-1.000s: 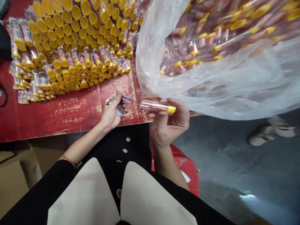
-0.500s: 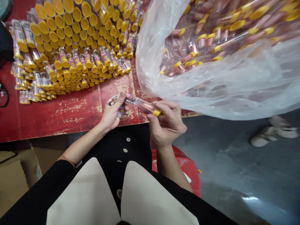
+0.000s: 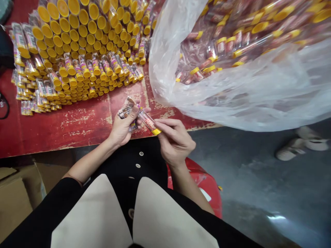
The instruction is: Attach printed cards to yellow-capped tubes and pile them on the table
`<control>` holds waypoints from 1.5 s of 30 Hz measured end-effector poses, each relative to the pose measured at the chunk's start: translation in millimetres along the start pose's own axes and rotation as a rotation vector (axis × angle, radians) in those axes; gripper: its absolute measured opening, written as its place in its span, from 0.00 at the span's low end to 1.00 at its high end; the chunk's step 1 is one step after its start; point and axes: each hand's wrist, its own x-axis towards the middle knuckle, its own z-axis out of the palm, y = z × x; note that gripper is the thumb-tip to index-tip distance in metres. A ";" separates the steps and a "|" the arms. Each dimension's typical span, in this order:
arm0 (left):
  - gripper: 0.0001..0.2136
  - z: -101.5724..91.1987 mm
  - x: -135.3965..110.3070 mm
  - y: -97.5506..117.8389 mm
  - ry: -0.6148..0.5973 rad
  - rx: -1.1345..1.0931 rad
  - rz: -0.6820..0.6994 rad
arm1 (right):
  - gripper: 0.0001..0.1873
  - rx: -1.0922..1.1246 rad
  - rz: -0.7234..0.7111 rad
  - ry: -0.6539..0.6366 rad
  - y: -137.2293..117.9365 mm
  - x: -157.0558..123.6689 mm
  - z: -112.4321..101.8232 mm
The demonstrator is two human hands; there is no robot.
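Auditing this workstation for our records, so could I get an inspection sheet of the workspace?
Surface: red-painted wooden table, paint worn and chipped.
Job's things: clear tube with yellow cap; small printed packets.
Clutter: tightly stacked yellow-capped tubes on the table; clear plastic bag full of similar tubes, extending past the table edge.
Hands: left hand holds the packets; right hand holds the tube, whose uncapped end reaches the left hand.
Cables: dark cable at the far left.
Surroundings: cardboard at lower left, red object beside the right arm, concrete floor, pale shoe on the floor.
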 end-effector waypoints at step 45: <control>0.22 -0.1 -8.1 0.3 -0.159 0.107 -0.095 | 0.13 0.551 0.508 0.035 3.6 -0.5 1.0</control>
